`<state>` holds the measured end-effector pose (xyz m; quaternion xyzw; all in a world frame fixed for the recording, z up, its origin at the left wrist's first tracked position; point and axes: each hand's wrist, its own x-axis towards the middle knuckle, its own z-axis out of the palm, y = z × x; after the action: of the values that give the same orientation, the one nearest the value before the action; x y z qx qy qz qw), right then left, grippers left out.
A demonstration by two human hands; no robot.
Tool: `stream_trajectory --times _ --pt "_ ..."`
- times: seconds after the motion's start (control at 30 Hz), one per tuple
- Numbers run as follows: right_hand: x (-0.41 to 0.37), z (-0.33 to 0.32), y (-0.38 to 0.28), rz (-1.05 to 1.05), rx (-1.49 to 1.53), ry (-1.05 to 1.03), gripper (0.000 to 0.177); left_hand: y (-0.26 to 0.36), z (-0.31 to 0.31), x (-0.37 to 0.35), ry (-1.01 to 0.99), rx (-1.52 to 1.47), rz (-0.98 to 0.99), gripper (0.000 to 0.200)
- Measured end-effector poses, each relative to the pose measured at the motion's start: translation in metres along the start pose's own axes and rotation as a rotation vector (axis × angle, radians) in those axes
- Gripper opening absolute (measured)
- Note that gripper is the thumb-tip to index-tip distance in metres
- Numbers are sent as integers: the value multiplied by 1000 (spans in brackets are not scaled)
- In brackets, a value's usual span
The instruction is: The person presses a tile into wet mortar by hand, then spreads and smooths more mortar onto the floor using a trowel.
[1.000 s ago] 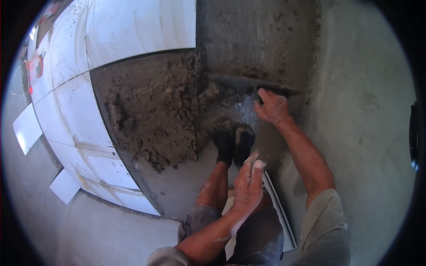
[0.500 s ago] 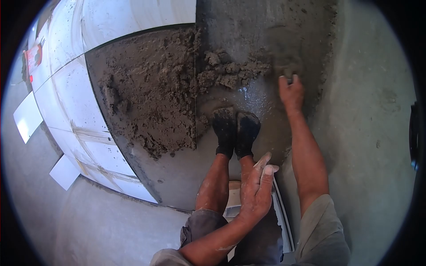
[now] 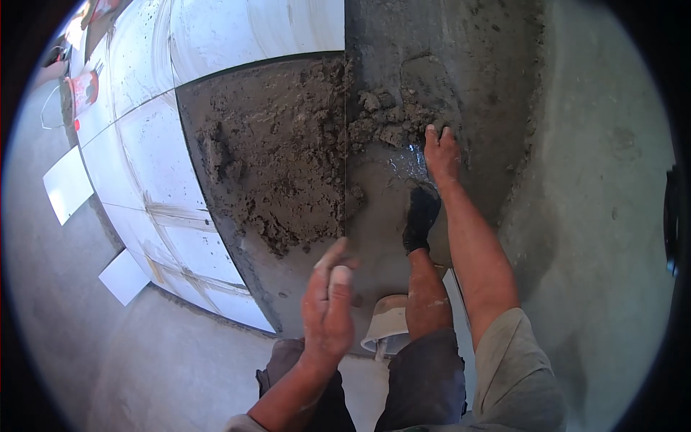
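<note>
My right hand [image 3: 442, 153] is closed at the right edge of a heap of crumbly mortar [image 3: 392, 119]. Its fingers grip what looks like a mortar-coated trowel [image 3: 430, 75]; the handle is hidden in the hand and the flat blade blends with the grey ground. My left hand [image 3: 327, 309] hangs in the air over the lower middle, fingers stretched and slightly blurred, holding nothing. Left of the heap spreads a bed of rough brown mortar [image 3: 281, 151], with a thin string line along its right side. Wet, shiny mortar lies below the right hand.
White tiles [image 3: 137, 151] border the mortar bed on the left and top. Two loose white pieces [image 3: 68, 185] lie beyond them, near a red bucket [image 3: 85, 90]. A whitish bucket [image 3: 389, 317] stands by my legs. One black-socked foot [image 3: 421, 216] rests on the wet ground.
My right hand has moved left to the heap, and the trowel with it. My left hand has swung left, away from my legs. One of the two feet has left its spot beside the other.
</note>
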<state>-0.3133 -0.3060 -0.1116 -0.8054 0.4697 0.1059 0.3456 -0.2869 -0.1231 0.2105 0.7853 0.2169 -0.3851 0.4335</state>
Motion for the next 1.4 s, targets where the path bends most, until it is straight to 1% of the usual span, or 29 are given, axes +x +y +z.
stream_trajectory --times 0.03,0.1,0.17,0.27,0.33,0.37,0.43,0.47,0.5,0.53,0.57,0.6,0.63,0.7,0.73,0.8,0.83,0.97,1.03,1.17,1.2,1.27,1.33,1.4 --pt "-1 1 -3 11 4 4 58 -9 -5 2 -6 2 9 47" --pt "-3 6 -6 19 0 19 58 -35 -13 -3 66 -150 -124 48" --pt "-7 12 -1 28 -9 36 58 -68 -16 -7 21 -153 -152 47" --pt "-1 19 0 9 -23 135 57 -104 -22 0 -75 -162 -162 48" --pt "2 22 4 146 74 -14 55 -130 -35 9 -142 -177 -169 48" --pt "-3 30 5 137 52 -12 55 -145 -45 12 -140 -206 -148 48" --pt "-16 50 0 198 190 57 52 -181 -67 18 -130 -254 -133 48" --pt "-26 57 -4 198 176 65 52 -202 -81 22 -85 -189 -157 48" --pt "-46 60 -23 280 249 32 49 -222 -94 25 -41 -120 -183 48" --pt "-64 66 -37 356 323 -3 46 -241 -105 28 -50 -128 -187 48" --pt "-76 77 -41 347 314 2 46 -260 -114 33 -12 -78 -183 48" --pt "-87 89 -45 378 433 -2 44 -260 -117 40 32 -32 -177 48" --pt "-91 98 -48 408 554 -12 41 -258 -114 44 40 -48 -174 48" --pt "-92 105 -49 388 557 -27 39 -248 -102 42 34 -119 -114 49" --pt "-94 106 -48 373 566 -38 38 -247 -97 34 36 -128 -130 49" --pt "-91 104 -50 381 572 -71 36 -242 -84 30 -92 -151 -202 51" --pt "-89 103 -51 405 593 -98 35 -246 -79 29 -108 -145 -217 52" --pt "-87 103 -47 422 659 -132 33 -246 -73 33 -44 -117 -201 53" --pt "-84 100 -42 437 756 -190 32 -243 -75 33 -24 -144 -196 54" --pt "-84 77 -37 518 794 -284 31 -247 -72 31 -2 -143 -215 54" --pt "-85 70 -35 511 797 -296 31 -254 -70 31 5 -155 -213 53" --pt "-93 58 -28 581 833 -363 32 -262 -68 27 41 -179 -222 53" --pt "-102 49 -16 562 861 -430 33 -265 -69 24 26 -309 -274 52" --pt "-120 35 -14 569 853 -416 35 -263 -74 19 46 -353 -261 51"
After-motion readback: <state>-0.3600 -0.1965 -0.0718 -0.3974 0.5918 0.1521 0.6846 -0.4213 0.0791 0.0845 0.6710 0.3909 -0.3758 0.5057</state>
